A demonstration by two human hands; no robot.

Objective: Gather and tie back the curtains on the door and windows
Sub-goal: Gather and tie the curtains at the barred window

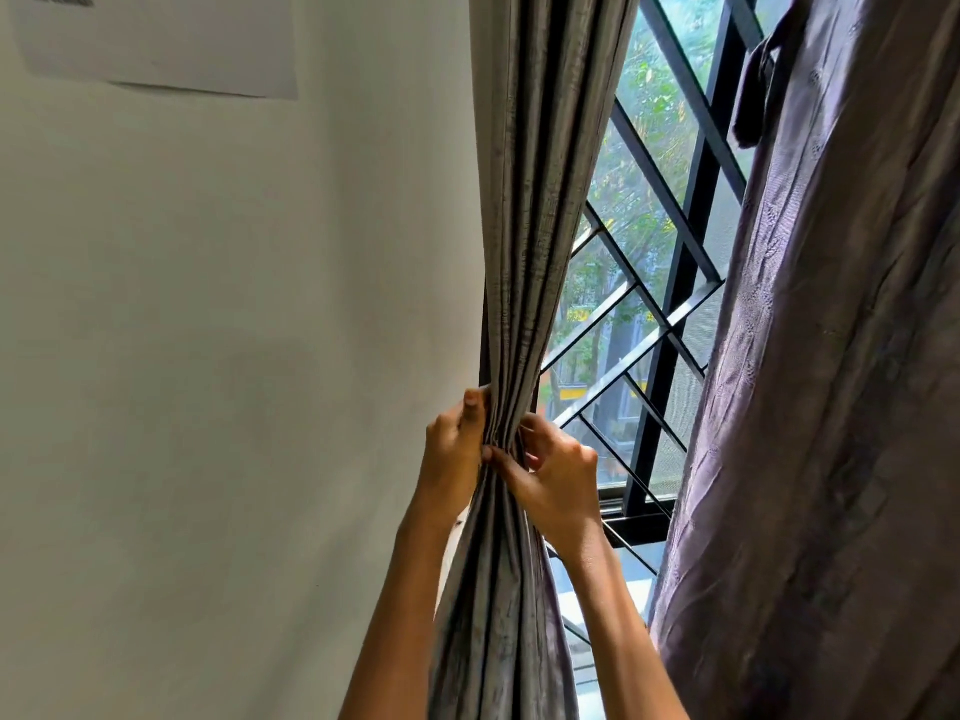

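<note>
A grey pleated curtain (540, 210) hangs at the left edge of the window, bunched into a narrow waist about two thirds of the way down. My left hand (454, 449) grips the bunch from the wall side, thumb up along the folds. My right hand (558, 472) grips the same bunch from the window side, fingers curled into the pleats. Both hands meet at the waist. A second, purple-grey curtain (831, 381) hangs loose on the right. No tie-back band is visible around the grey bunch.
A white wall (234, 330) fills the left, with a sheet of paper (156, 39) stuck near the top. Black window bars and frame (685, 262) stand between the two curtains. A dark fabric strap (758, 90) hangs by the right curtain's top.
</note>
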